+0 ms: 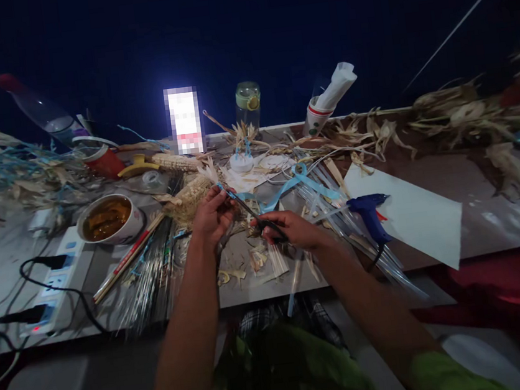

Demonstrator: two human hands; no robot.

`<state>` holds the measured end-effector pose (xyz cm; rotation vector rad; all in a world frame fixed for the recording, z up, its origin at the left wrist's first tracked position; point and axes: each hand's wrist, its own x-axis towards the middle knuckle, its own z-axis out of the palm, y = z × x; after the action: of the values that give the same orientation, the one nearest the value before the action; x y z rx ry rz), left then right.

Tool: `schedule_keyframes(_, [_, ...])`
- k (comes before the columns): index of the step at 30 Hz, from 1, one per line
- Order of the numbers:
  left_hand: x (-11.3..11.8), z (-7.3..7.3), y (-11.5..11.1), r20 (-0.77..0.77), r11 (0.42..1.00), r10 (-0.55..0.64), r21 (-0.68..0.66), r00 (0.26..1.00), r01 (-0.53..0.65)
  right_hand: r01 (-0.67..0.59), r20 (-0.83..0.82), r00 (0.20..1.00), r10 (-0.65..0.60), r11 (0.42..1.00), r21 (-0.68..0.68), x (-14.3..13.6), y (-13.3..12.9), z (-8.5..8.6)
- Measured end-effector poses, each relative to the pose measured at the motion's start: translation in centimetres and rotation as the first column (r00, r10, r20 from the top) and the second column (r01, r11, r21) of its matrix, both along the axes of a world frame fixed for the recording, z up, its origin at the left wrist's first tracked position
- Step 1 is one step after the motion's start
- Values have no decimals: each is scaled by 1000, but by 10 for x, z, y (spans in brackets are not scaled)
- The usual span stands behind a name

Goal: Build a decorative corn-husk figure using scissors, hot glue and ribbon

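Observation:
My left hand (214,217) pinches a small corn husk piece (209,172), whose pale frayed end sticks up above the fingers. A bit of blue ribbon shows at its base. In my right hand (292,229) is a pair of dark scissors (244,207), fingers wrapped round the handles. The blades point up and left, their tips close to the husk piece by my left fingertips; whether they touch it I cannot tell. Light blue ribbon (293,182) lies curled just beyond my right hand. Another tied husk piece (244,137) stands on a white round base (241,161).
On the left are a bowl of amber liquid (134,225), a power strip (68,260) with plugged cords and a bundle of thin wires (151,289). A blue glue gun (369,211) rests by white paper (413,218) at right. Behind stand a lit screen (184,119) and a jar (248,105).

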<state>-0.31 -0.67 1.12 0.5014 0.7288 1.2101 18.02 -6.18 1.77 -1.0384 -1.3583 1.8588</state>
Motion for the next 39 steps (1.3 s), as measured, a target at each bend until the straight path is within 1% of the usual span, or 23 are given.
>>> schedule_keyframes(6, [2,-1,0,-11,998,65,15,998,-65,6,19,1000,-6,1000,-5,1,-1,1])
schedule_keyframes(10, [2,-4,1,-10,998,64,25,998,-64,5,35,999,-5,1000,4,0,0,0])
schedule_keyframes(15, [2,-4,2,10,998,55,17,998,-56,19,84,996,-27,996,90,-3,1,-8])
schedule_keyframes(20, [4,0,0,-19,998,62,-9,998,-62,31,144,988,-52,989,144,-4,2,-18])
schedule_keyframes(24, [3,-1,-1,-5,1000,11,6,1000,-11,38,207,974,-92,968,250,-4,2,-22])
schedule_keyframes(26, [3,-2,-1,10,1000,-3,29,1000,3,43,214,971,-103,962,271,-4,1,-23])
schedule_keyframes(29, [4,-2,-1,23,999,3,43,1000,-4,41,198,976,-95,965,260,-6,-1,-22])
schedule_keyframes(35, [9,4,-4,25,999,43,-3,999,-43,35,136,989,-61,981,189,-11,-4,-19])
schedule_keyframes(39, [10,5,-5,21,999,50,-7,999,-50,34,89,995,-46,991,129,-12,-6,-15])
